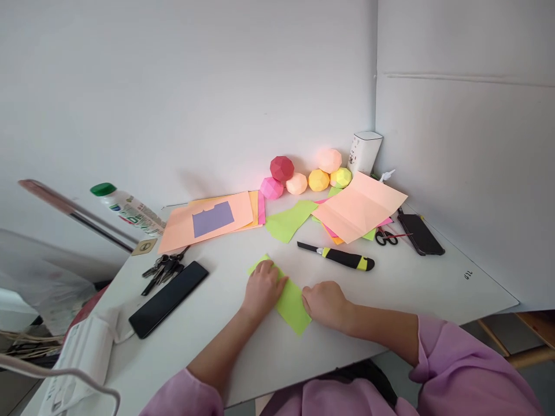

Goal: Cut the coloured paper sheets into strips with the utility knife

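Observation:
A folded strip of bright green paper (291,305) lies aslant on the white table in front of me. My left hand (262,286) presses on its upper part, fingers bent and thumb toward the right. At the strip's lower right edge, my right hand (326,303) is closed, with thumb and fingertips pinched on the edge. A black and yellow utility knife (347,258) rests just beyond my right hand, its blade out and pointing left. Behind the strip is a loose green paper piece (289,221).
Several faceted paper balls (296,183) stand along the wall. Coloured sheets (177,227) lie at the left, more paper (359,208) at the right. Scissors (385,237), a black phone (420,234), keys (165,268), another phone (169,299), and a bottle (130,211) surround the work area.

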A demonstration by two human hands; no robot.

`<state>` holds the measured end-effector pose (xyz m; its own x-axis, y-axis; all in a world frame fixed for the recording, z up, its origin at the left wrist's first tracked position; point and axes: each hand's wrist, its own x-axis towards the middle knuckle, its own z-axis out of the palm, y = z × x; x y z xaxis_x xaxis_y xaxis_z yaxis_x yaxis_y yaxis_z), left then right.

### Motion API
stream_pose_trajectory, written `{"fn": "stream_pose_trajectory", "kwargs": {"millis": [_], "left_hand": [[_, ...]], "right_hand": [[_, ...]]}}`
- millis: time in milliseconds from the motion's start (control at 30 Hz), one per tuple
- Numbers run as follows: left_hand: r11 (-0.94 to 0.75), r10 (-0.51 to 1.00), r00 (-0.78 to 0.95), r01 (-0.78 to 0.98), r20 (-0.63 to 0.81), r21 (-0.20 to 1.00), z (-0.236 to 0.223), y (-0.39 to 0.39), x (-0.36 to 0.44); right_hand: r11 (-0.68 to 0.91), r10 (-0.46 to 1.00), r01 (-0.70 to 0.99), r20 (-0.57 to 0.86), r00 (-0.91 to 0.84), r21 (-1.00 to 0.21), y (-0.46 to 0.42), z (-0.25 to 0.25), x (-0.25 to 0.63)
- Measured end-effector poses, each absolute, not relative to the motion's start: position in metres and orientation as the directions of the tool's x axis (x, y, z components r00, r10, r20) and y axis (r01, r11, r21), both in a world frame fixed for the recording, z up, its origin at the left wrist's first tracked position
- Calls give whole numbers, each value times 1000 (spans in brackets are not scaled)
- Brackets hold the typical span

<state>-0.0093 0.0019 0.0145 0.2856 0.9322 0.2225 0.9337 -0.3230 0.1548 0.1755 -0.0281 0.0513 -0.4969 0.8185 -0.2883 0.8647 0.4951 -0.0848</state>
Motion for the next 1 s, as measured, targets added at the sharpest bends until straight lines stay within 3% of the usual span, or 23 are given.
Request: {"fn": "stream_pose_trajectory", "kwargs": {"millis": [200,467,567,667,767,867,1000], "left_hand": [[-292,941,289,956,179,-8,2,-16,11],[-245,969,245,969,20,8,1,-6,4],[-234,972,235,971,-2,53,1,-3,3],[-241,970,241,967,6,88,-1,-3,2],[-245,970,244,965,23,96,-3,-3,1],[-237,972,235,967,31,94,-3,-4,1],[-230,973,230,970,9,78,0,-3,2]], "right_hand": [[518,813,855,-304,-496,-11,-34,51,174],[569,797,822,-273,-539,39,-44,40,190],[593,795,804,-119,-594,-49,-46,36,213],[534,843,832,173,-510,-149,-40,41,243],[434,851,896,368,-374,-95,-23,44,270],[417,860,909,326,-393,-5,-6,38,284],[449,878,892,214,-429,-56,2,31,291]]}}
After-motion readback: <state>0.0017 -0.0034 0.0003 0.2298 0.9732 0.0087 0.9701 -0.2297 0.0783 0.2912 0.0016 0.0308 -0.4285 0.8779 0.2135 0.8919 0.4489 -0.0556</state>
